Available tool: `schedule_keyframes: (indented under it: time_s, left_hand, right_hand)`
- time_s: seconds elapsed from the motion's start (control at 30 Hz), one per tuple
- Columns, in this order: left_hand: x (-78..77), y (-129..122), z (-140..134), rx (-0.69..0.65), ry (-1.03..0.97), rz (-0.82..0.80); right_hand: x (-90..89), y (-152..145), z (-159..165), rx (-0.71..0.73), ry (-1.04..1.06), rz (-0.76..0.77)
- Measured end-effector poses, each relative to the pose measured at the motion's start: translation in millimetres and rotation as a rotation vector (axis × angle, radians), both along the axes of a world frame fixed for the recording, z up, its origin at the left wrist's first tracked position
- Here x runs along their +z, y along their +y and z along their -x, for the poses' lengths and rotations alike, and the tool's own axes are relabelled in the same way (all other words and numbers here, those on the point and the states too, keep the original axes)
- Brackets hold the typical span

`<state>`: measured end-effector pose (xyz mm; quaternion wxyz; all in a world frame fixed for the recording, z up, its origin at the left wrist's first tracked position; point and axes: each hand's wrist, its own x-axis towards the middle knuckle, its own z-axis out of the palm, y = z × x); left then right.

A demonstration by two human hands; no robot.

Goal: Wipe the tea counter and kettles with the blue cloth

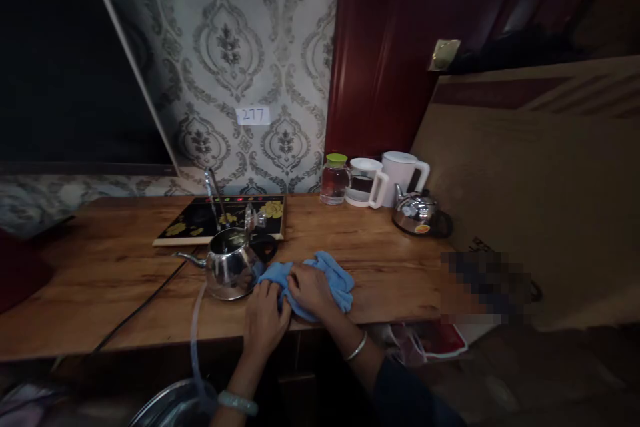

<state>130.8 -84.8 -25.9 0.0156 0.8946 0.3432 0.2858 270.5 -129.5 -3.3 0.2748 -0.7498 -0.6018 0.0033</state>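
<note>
A blue cloth lies bunched near the front edge of the wooden table. My left hand grips its left side, fingers curled into the fabric. On its middle, my right hand is closed, pressing the cloth together. Just left of my hands stands a shiny steel kettle with its top uncovered, spout pointing left and black handle toward the right. Behind it, a lid with a clear knob rests on a black electric tea stove with yellow flowers. A curved metal spout rises from the stove.
Along the back right stand a glass jug with green lid, a white-handled glass pot, a white jug and a smaller steel kettle. A clear hose hangs over the table edge into a metal bucket.
</note>
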Motion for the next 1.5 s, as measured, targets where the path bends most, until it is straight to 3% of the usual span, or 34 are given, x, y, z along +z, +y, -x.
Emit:
schedule_keyframes:
  time_s: [0.53,1.17,1.5]
  left_hand:
    - [6.8,0,-2,0.012,0.037,-0.026]
    - [4.0,-22,0,0.072,0.000,0.101]
    - [-0.2,-24,1,0.084,-0.034,0.099]
  right_hand:
    - [8.8,-3,0,-0.006,0.004,0.023]
    - [-12.6,-9,-1,0.054,-0.025,-0.042]
    - [-15.4,-8,-2,0.073,-0.010,-0.053]
